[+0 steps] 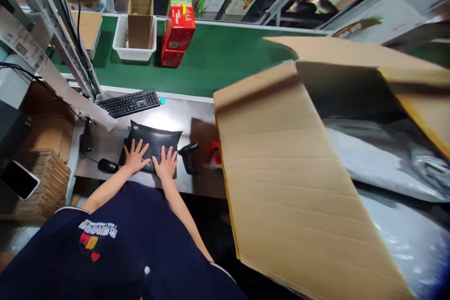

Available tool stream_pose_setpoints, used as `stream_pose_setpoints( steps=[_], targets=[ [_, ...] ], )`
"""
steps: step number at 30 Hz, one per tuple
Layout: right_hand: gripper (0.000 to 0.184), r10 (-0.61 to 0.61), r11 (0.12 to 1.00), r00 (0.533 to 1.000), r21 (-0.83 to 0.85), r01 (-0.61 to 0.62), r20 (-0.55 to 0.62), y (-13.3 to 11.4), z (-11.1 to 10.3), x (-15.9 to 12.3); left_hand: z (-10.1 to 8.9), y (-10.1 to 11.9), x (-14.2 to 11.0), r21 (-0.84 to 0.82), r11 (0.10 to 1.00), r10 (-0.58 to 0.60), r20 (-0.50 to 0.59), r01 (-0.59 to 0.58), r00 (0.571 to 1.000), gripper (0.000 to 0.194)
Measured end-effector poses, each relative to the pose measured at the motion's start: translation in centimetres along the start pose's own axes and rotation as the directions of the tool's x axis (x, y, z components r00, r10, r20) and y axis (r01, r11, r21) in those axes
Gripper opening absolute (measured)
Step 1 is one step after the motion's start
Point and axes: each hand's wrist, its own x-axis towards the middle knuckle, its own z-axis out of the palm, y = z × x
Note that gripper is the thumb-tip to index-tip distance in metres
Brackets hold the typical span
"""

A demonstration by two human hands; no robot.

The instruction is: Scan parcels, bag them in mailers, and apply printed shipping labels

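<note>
Where the black bag point(158, 137) lies on the bench point(176, 110), its long axis runs left to right beneath the left hand point(135, 156) and right hand point(166, 164), both palm-down, fingers spread; neither is clearly nearer. The scanner point(189, 157) lies just right, the mouse point(108, 165) left. The hands partly cover the near side; contents and layer count cannot be determined

Both hands point(136, 156) point(166, 164) spread, seemingly flat.
</note>
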Motion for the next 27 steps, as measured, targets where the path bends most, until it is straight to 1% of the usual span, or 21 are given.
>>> stream_pose_setpoints(
  steps=[3, 4, 5, 6, 7, 8, 9, 10, 11, 12, 13, 14, 15, 16, 17, 18, 19, 20, 22, 25, 27],
  targets=[
    [0.099, 0.068, 0.989, 0.997, 0.13, -0.07, 0.024, 1.3, 0.2, 0.5, 0.6, -0.2, 0.0, -0.072, 0.974, -0.214, -0.009, 0.213, 0.977, 0.114],
    [0.103, 0.068, 0.981, 0.998, 0.181, -0.07, 0.016, 2.1, -0.1, 0.3, 0.4, -0.3, -0.2, -0.095, 0.962, -0.257, -0.016, 0.255, 0.966, 0.121],
    [0.103, 0.039, 0.972, 0.999, 0.231, -0.038, 0.002, 3.0, -0.3, 0.0, -0.2, -0.3, -0.3, -0.109, 0.955, -0.279, -0.023, 0.275, 0.96, 0.124],
    [0.1, 0.009, 0.964, 0.999, 0.265, 0.003, -0.042, 4.1, -0.5, -0.2, -1.2, -0.4, -0.1, -0.114, 0.957, -0.273, -0.047, 0.267, 0.961, 0.12],
    [0.097, -0.021, 0.962, 0.997, 0.272, 0.04, -0.071, 5.2, -0.7, -0.3, -3.0, -0.6, 0.5, -0.106, 0.963, -0.259, -0.107, 0.248, 0.96, 0.113],
    [0.097, -0.029, 0.963, 0.994, 0.265, 0.056, -0.108, 6.3, -0.8, -0.2, -5.6, -0.9, 1.3, -0.086, 0.97, -0.243, -0.204, 0.229, 0.948, 0.103],
    [0.099, -0.044, 0.96, 0.99, 0.267, 0.079, -0.136, 7.3, -0.9, 0.2, -9.1, -1.5, 2.2, -0.054, 0.975, -0.22, -0.339, 0.214, 0.915, 0.091],
    [0.099, -0.074, 0.957, 0.988, 0.268, 0.108, -0.134, 8.2, -1.0, 0.6, -13.5, -2.2, 3.0, -0.007, 0.978, -0.186, -0.497, 0.21, 0.848, 0.08],
    [0.098, -0.094, 0.955, 0.986, 0.267, 0.129, -0.14, 8.8, -1.1, 1.2, -18.5, -3.2, 3.5, 0.039, 0.974, -0.147, -0.646, 0.225, 0.749, 0.07],
    [0.097, -0.116, 0.952, 0.983, 0.268, 0.15, -0.141, 9.2, -1.3, 1.8, -23.9, -4.2, 3.6, 0.063, 0.965, -0.116, -0.769, 0.255, 0.629, 0.061],
    [0.096, -0.133, 0.948, 0.981, 0.27, 0.167, -0.139, 9.3, -1.5, 2.3, -29.3, -5.2, 3.3, 0.065, 0.953, -0.095, -0.864, 0.297, 0.495, 0.054],
    [0.095, -0.143, 0.945, 0.98, 0.277, 0.176, -0.136, 9.3, -1.7, 2.8, -34.2, -6.2, 2.8, 0.049, 0.937, -0.082, -0.932, 0.345, 0.354, 0.048],
    [0.095, -0.145, 0.94, 0.98, 0.291, 0.178, -0.133, 9.2, -1.9, 3.2, -38.5, -7.0, 2.1, 0.021, 0.92, -0.076, -0.97, 0.392, 0.231, 0.043],
    [0.096, -0.139, 0.933, 0.981, 0.315, 0.174, -0.132, 9.1, -2.1, 3.6, -41.9, -7.6, 1.3, -0.006, 0.901, -0.082, -0.984, 0.434, 0.155, 0.039],
    [0.098, -0.127, 0.923, 0.983, 0.347, 0.167, -0.135, 8.9, -2.2, 3.9, -44.4, -8.0, 0.5, -0.024, 0.884, -0.09, -0.989, 0.468, 0.119, 0.036],
    [0.101, -0.11, 0.911, 0.984, 0.383, 0.157, -0.141, 8.8, -2.3, 4.3, -46.1, -8.2, -0.1, -0.033, 0.869, -0.101, -0.989, 0.494, 0.111, 0.035],
    [0.103, -0.088, 0.896, 0.984, 0.42, 0.146, -0.155, 8.8, -2.3, 4.5, -47.0, -8.2, -0.5, -0.032, 0.859, -0.112, -0.986, 0.511, 0.126, 0.034],
    [0.106, -0.066, 0.881, 0.984, 0.454, 0.136, -0.167, 8.9, -2.3, 4.7, -47.4, -8.2, -0.8, -0.028, 0.854, -0.122, -0.981, 0.52, 0.148, 0.034],
    [0.109, -0.026, 0.856, 0.984, 0.505, 0.112, -0.174, 9.1, -2.2, 4.7, -47.4, -8.1, -1.0, -0.032, 0.852, -0.141, -0.975, 0.522, 0.171, 0.035],
    [0.105, -0.002, 0.832, 0.991, 0.55, 0.075, -0.131, 9.7, -2.3, 3.8, -47.4, -8.2, -1.2, -0.055, 0.851, -0.155, -0.977, 0.522, 0.149, 0.033],
    [0.102, -0.009, 0.82, 0.994, 0.568, 0.068, -0.106, 10.0, -2.6, 2.8, -47.9, -8.3, -1.4, -0.052, 0.84, -0.151, -0.979, 0.54, 0.141, 0.031]
  ],
)
